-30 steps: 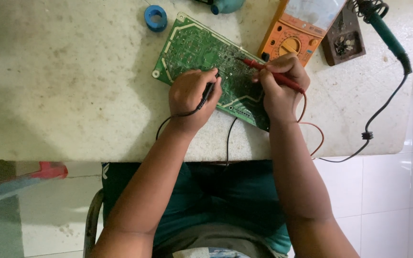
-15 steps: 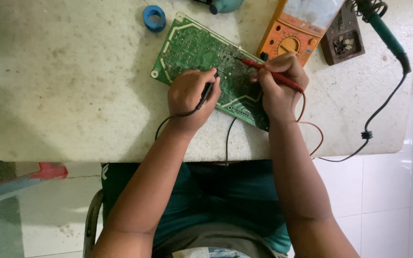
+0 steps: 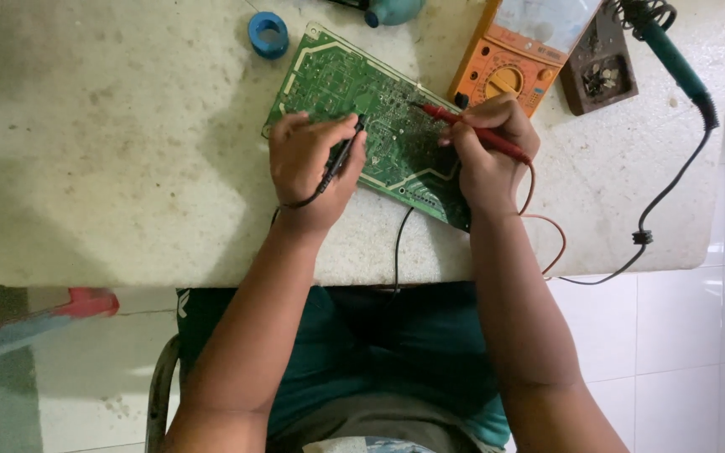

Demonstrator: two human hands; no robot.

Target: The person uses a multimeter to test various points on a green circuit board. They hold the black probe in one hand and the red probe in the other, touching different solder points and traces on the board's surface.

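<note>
Circuit board [image 3: 362, 109] lower edge hidden under hands.

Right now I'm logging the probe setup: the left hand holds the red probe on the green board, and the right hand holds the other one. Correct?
Not quite: in the head view the left hand holds the black probe on the green board; the red probe is in the right hand.

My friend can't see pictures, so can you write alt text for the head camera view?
A person presses a black probe in the left hand and a red probe in the right hand onto a green circuit board. An orange multimeter and soldering iron lie on the table.
</note>
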